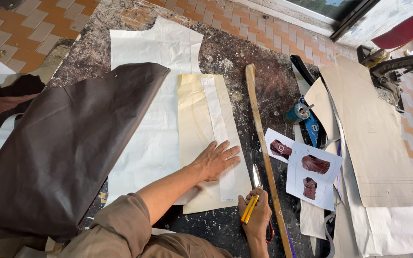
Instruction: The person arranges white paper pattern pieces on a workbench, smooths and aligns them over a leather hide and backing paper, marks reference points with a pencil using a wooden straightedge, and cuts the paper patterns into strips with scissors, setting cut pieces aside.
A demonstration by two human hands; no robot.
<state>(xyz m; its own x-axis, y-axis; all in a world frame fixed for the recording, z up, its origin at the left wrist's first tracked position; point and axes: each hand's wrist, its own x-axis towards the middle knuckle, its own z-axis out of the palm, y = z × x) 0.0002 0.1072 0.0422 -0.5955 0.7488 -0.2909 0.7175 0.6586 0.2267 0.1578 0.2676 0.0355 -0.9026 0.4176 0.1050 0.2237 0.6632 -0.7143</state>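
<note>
My left hand (pixel 216 159) lies flat, fingers spread, on a cream paper pattern piece (pixel 197 124) and on the narrow white strip (pixel 217 119) laid over it. My right hand (pixel 255 213) is closed around a yellow pencil (pixel 249 209), and a metal blade tip pokes up from the same hand at the pattern's right edge. A long wooden stick (pixel 259 124) lies just right of that hand, running away from me. A large white pattern sheet (pixel 154 86) lies under the cream piece, partly covered by dark brown leather (pixel 68 143).
A printed sheet with pictures of brown jackets (pixel 311 174) lies right of the stick. Beyond it are a blue tape roll (pixel 296 113), tan card patterns (pixel 374 143) and white paper (pixel 393 229). More leather scraps (pixel 1 102) sit at far left. The table edge meets a tiled floor (pixel 25 28).
</note>
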